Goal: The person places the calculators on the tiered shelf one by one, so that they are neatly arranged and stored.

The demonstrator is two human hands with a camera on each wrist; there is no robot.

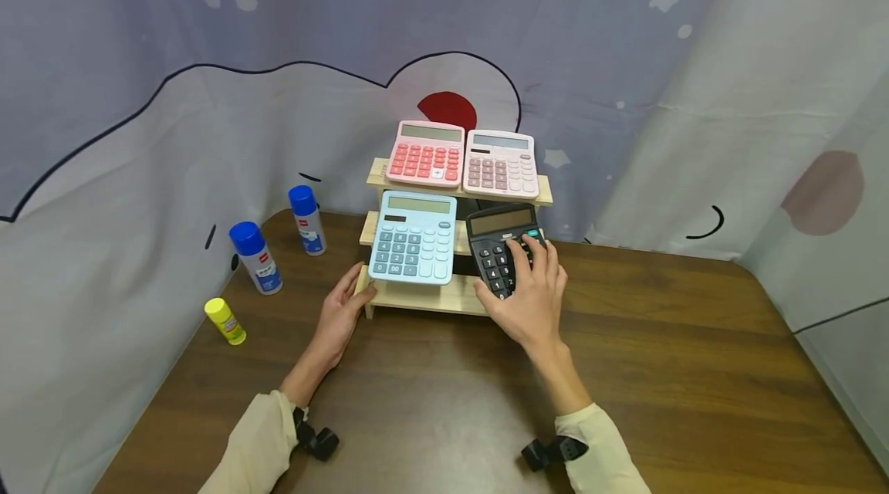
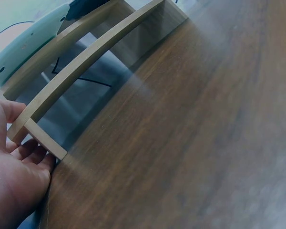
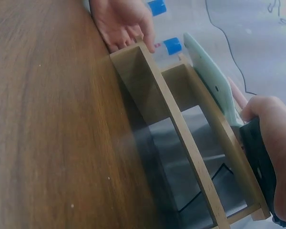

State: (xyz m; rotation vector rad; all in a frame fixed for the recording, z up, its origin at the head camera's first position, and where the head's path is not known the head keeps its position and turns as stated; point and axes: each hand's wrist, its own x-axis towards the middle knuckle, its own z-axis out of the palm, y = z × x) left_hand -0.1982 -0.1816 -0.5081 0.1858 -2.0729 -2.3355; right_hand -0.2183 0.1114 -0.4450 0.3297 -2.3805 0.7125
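A three-tier wooden rack (image 1: pixel 424 296) stands on the table. My left hand (image 1: pixel 338 322) grips the left end of its lowest shelf, with the thumb on top and the other fingers below, as the left wrist view shows. My right hand (image 1: pixel 533 302) holds a black calculator (image 1: pixel 497 222) by its sides at the right of the rack, leaning on the middle tier. The hand covers many of its keys. Beside it, to the left, a light blue calculator (image 1: pixel 413 238) leans on the rack. A pink calculator (image 1: pixel 426 154) and a pale pink calculator (image 1: pixel 501 164) sit on the top tier.
Left of the rack stand two spray cans with blue caps, one nearer (image 1: pixel 257 258) and one farther (image 1: pixel 308 221). A yellow glue stick (image 1: pixel 225 321) stands in front of them. A patterned curtain (image 1: pixel 590 93) hangs behind the brown wooden table (image 1: pixel 694 370).
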